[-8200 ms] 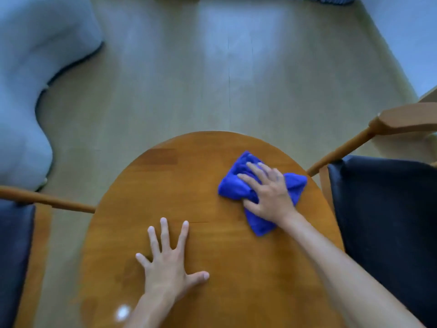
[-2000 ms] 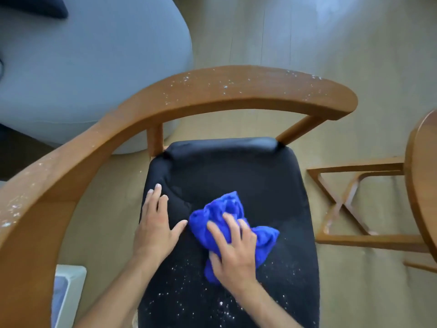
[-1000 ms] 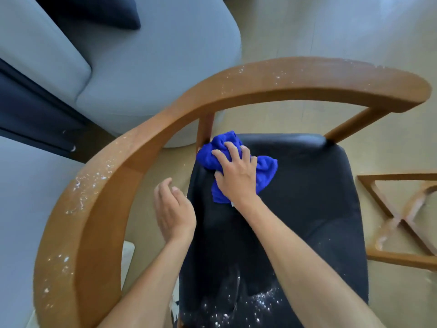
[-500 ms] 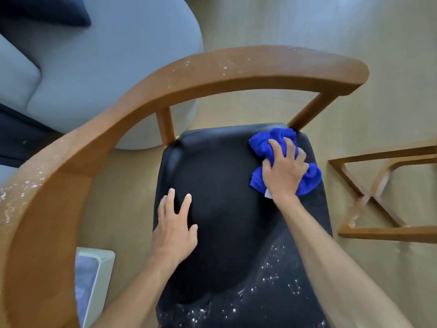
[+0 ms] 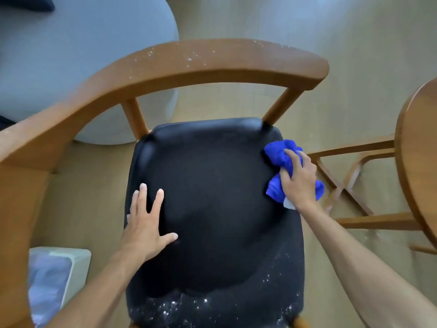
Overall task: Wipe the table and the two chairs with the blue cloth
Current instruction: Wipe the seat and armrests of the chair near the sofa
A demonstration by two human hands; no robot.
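While your left hand point(image 5: 146, 229) lies spread on the black padded chair seat point(image 5: 212, 209), your right hand point(image 5: 299, 183) presses the crumpled blue cloth point(image 5: 280, 153) at its right edge.

The blue cloth point(image 5: 281, 159) lies bunched on the right edge of the chair point(image 5: 212, 67) seat (black, white crumbs along its near edge). The round wooden table point(image 5: 416, 162) stands at far right.

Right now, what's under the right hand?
The bunched blue cloth, pressed onto the right edge of the black seat by the right hand. The seat beneath the cloth is covered.
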